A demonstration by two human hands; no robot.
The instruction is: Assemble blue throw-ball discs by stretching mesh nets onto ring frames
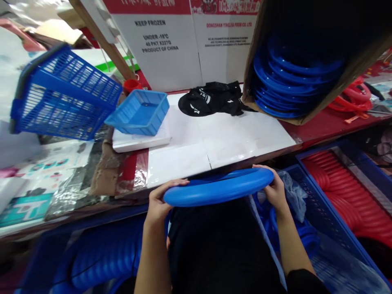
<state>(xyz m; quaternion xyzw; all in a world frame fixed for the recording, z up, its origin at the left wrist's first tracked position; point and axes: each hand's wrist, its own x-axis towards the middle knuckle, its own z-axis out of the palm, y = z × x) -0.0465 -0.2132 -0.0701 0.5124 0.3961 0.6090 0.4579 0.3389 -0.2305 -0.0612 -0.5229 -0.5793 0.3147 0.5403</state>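
In a wrapped grip, the left hand (161, 200) and right hand (274, 188) hold opposite sides of a blue tubular ring (214, 192) just beside the white-topped surface's (180, 160) near edge, left of some red coils (346, 200).

From my end I see a near-black garment (214, 249) over the front of the body, its cloth so dark that folds and seams are lost to me, with a narrow pale-blue strip (266, 241) along its right side that I cannot tell for trim or something behind. A matching black sleeve (301, 281) ends around the right elbow, leaving that slim forearm (289, 241) bare down to the ungloved right hand (275, 190); the left forearm (154, 249) and left hand (161, 200) are equally bare.
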